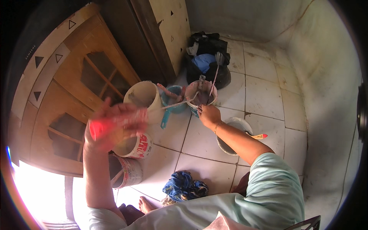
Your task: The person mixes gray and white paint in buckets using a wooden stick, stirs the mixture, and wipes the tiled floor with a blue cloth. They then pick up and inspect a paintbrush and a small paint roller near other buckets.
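My left hand [115,124], smeared by motion, is closed around the red handle [97,129] of what looks like a paint roller. Its thin rod [174,104] stretches right and bends above a paint-stained bucket [188,92]. Whether a roller sleeve sits on the rod's end, I cannot tell. My right hand [210,116] grips the near rim of that same bucket, with the fingertips partly hidden. Greyish liquid [200,100] lies inside the bucket, and a long pale stick [214,79] leans out of it. Beside it stands a teal dipper [165,119] with a pinkish stained tool [168,92] across it.
Along the left stand a large pale bucket [155,100], a white bucket with red print [142,147] and another bucket [132,172]. A grey tub [245,123] sits under my right forearm. Blue cloth [182,186] lies near my foot. Farther off are a black bag [222,78] and wooden doors [73,90].
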A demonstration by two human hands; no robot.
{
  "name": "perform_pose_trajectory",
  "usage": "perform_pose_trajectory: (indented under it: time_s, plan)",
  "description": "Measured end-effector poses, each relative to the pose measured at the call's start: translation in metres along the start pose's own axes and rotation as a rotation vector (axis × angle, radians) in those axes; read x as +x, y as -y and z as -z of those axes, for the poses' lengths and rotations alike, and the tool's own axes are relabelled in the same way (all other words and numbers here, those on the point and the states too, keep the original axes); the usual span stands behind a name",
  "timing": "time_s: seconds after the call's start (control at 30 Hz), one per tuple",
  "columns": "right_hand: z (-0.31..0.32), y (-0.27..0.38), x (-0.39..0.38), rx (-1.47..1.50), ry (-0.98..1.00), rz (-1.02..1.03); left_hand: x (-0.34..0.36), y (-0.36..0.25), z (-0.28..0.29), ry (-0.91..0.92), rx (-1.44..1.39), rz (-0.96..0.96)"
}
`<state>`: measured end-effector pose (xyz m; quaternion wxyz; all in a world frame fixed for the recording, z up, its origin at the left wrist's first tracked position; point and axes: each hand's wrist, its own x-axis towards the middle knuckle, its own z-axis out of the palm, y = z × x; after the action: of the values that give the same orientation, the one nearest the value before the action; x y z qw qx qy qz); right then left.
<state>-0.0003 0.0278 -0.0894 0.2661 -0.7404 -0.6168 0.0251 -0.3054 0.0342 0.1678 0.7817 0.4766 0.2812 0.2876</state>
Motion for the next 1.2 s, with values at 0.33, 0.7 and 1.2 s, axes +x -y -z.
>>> perform_pose_trajectory:
  time_s: [0.33, 0.7, 1.2]
  plan:
    - [0.005, 0.003, 0.003, 0.024, 0.054, -0.026, 0.135, -0.011, -0.039, -0.141, 0.338, -0.358]
    - [0.019, 0.009, 0.000, -0.012, 0.125, 0.035, 0.198, -0.015, 0.064, -0.787, 0.433, -0.279]
    - [0.017, 0.002, 0.000, -0.030, 0.116, 0.033, 0.194, 0.005, 0.061, -0.575, 0.382, -0.471]
